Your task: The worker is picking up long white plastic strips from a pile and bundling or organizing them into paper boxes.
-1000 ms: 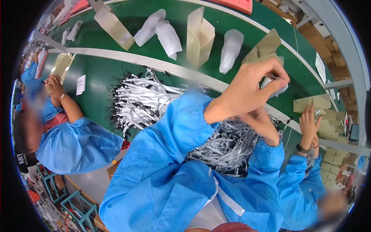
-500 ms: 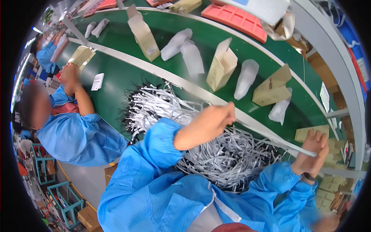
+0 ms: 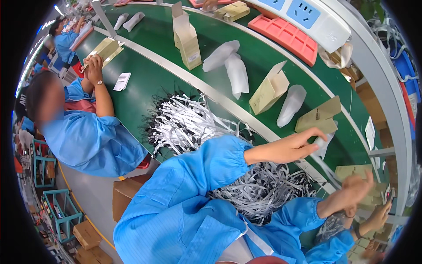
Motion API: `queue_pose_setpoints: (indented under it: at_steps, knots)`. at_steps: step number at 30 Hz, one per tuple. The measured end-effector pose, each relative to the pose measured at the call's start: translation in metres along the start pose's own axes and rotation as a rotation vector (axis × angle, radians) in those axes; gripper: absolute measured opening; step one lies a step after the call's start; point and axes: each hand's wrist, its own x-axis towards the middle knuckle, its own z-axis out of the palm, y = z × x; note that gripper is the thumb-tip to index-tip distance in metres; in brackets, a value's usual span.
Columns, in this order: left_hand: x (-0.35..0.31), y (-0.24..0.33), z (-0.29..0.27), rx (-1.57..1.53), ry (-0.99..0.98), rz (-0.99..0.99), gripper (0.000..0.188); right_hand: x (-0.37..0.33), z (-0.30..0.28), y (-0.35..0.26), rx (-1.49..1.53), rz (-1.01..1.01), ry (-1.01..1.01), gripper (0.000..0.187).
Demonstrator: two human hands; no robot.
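My left hand [image 3: 296, 145] reaches to the right above the belt's near rail, fingers apart and curved. Its fingertips overlap the view of a white foam-wrapped piece [image 3: 323, 148]; whether they touch it I cannot tell. Lower right, my right hand [image 3: 347, 193] is smeared by motion, and its grip does not show. A blurred grey-white strip [image 3: 327, 169] runs between the area below my left fingertips and my right hand. Beneath my left forearm lies a tangled heap of white straps [image 3: 259, 189]. Another pile of white straps with black cord ends [image 3: 189, 123] lies farther left.
Open cream boxes [image 3: 187, 42], [image 3: 269, 90], [image 3: 318, 115] stand on the green belt among white foam-wrapped pieces [image 3: 291, 105]. A pink tray [image 3: 283, 37] and a socket strip [image 3: 303, 13] lie beyond. A co-worker's hands [image 3: 93, 68] hold a box; another person's hand [image 3: 378, 215] is at right.
My left hand has moved right, from over the straps to the foam-wrapped piece, and its fingers have spread. My right hand has lowered. The strap stretched between my hands is no longer taut.
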Motion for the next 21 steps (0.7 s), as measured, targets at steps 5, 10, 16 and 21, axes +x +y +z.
queue_pose_setpoints:
  at_steps: [5, 10, 16, 21]
  knots:
    - [-0.005, 0.039, 0.020, 0.228, 0.243, 0.272, 0.036, -0.018, 0.069, 0.009, 0.106, 0.142, -0.901, 0.047]
    - [-0.020, 0.059, 0.013, 0.006, 0.267, 0.255, 0.035, -0.043, 0.069, 0.038, 0.027, 0.218, -0.991, 0.042]
    - [-0.001, 0.029, 0.006, -0.428, 0.472, 0.259, 0.031, -0.018, 0.079, 0.014, 0.046, -0.127, -0.148, 0.032]
    - [0.023, -0.037, 0.039, -0.410, 0.325, 0.141, 0.041, 0.000, 0.043, 0.050, 0.988, 0.536, 0.001, 0.023]
